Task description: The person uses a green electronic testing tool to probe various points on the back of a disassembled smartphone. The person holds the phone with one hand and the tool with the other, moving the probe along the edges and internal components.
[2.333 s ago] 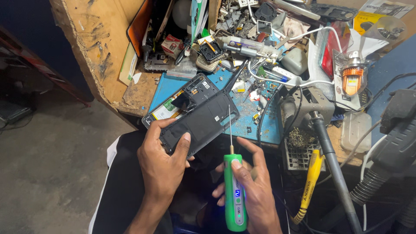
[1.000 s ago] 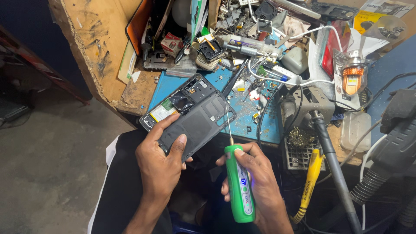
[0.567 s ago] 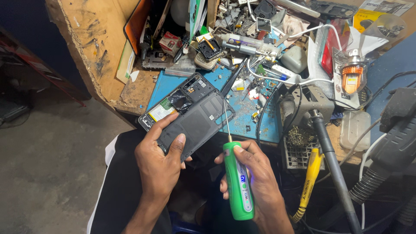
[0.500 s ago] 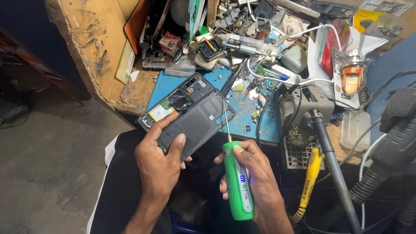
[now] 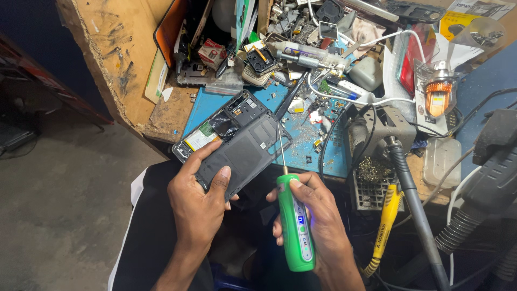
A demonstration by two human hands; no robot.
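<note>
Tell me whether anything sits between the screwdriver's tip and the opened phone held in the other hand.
Nothing visible does. The right hand grips the green electric screwdriver, and its thin bit runs straight up to the right edge of the opened phone held by the left hand. The bench clutter lies beyond the phone, not between them.

1. Left hand (image 5: 196,207): lower centre-left of the frame, back of hand toward the camera, forearm running down to the bottom edge. Fingers curled in a closed grasp, thumb extended up and to the right, index finger reaching up along the left.
2. Right hand (image 5: 318,221): lower centre-right of the frame, just right of the left hand, palm turned left. Fingers wrapped closed, thumb tip pressed forward at the top, wrist angled down toward the bottom edge.
</note>
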